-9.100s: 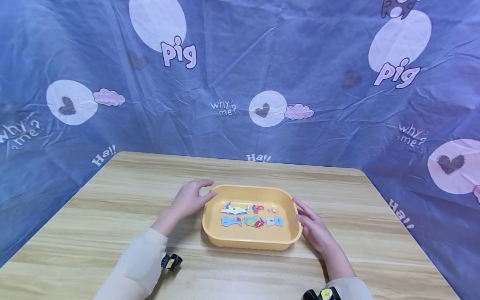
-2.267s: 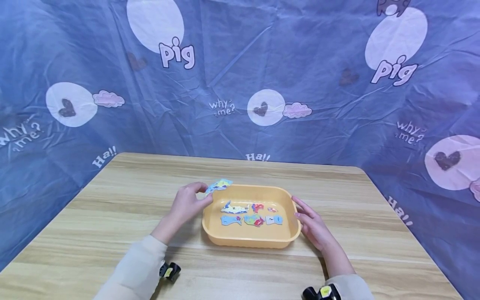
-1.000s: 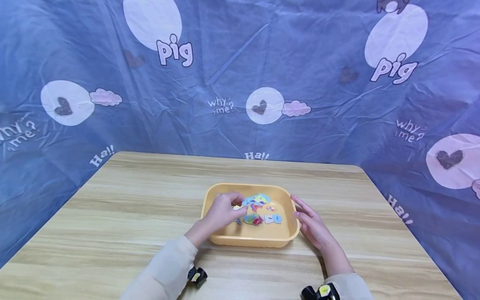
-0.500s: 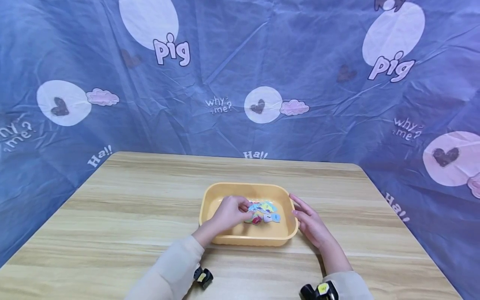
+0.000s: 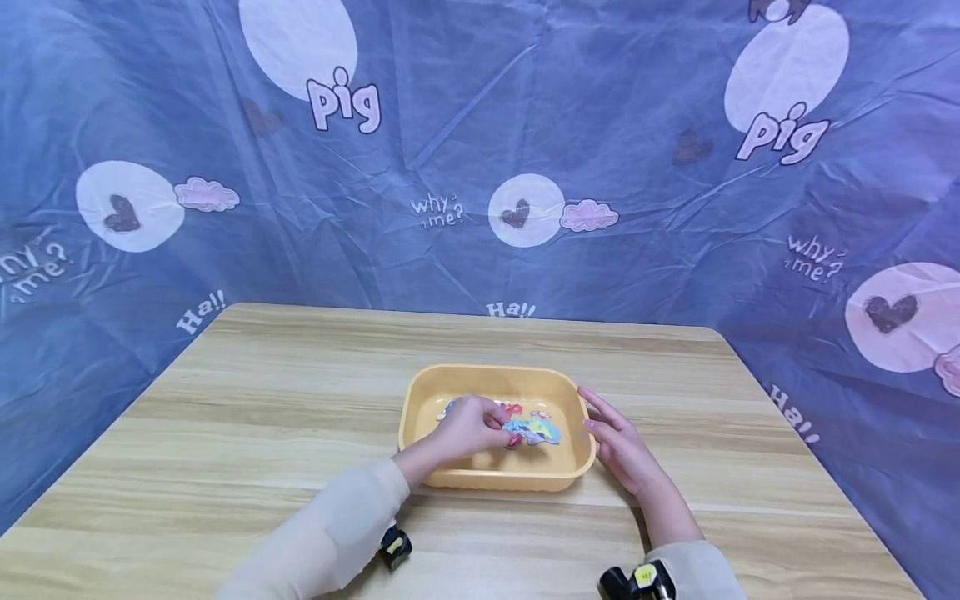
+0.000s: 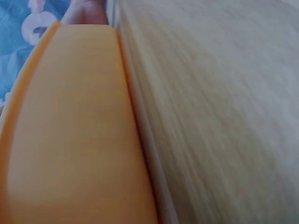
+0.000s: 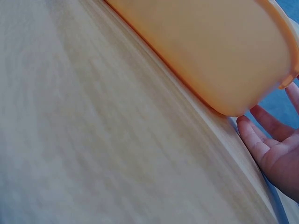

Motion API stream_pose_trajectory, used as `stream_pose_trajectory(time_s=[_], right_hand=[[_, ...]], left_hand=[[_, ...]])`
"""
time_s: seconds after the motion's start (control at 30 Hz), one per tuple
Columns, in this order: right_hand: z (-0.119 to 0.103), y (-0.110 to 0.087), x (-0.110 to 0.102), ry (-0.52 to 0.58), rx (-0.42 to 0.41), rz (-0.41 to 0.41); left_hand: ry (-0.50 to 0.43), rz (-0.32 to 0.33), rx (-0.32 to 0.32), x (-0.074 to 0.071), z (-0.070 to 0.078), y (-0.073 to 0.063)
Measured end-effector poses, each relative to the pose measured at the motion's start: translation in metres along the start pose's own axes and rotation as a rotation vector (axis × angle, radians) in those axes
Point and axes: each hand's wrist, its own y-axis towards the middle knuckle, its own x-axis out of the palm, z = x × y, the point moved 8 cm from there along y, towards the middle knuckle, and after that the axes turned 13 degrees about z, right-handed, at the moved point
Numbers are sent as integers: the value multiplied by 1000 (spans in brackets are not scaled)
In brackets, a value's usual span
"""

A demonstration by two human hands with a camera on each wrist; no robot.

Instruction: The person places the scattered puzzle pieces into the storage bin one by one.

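Note:
A shallow yellow plastic tray [image 5: 495,481] stands on the wooden table, with several flat, colourful cutout pieces inside. My left hand [image 5: 468,429] reaches over the tray's left side and pinches a light-blue and yellow cutout [image 5: 534,431] between thumb and fingers. That cutout lies over other pieces; part of a red one [image 5: 514,441] peeks out below it. Behind are a red cutout [image 5: 513,408], a small pink-and-white cutout [image 5: 540,414] and a mostly hidden blue-and-white one [image 5: 446,410]. My right hand [image 5: 626,450] touches the tray's right side with fairly straight fingers.
The pale wooden table [image 5: 225,467] extends around the tray. A blue patterned cloth [image 5: 637,275] hangs behind it and along both sides. Black wrist cameras sit at each sleeve, the left [image 5: 395,547] and the right [image 5: 637,582].
My left hand has carried the blue-yellow cutout from the tray's left rim into the tray, then towards its front right over the lower pieces. My right hand stays on the right side.

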Motion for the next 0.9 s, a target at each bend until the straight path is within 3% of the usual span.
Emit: stream_pose_trajectory(time_s=[0.37,0.6,0.9], right_hand=[[-1,0,0,13,-3,-14],[-1,0,1,9,3,-9],[-1,0,0,-5,8,0]], left_hand=[[-44,-30,-1,9,-3,1],[22,-76,25,15,-2,-1],[33,-132,36,23,-4,-2]])
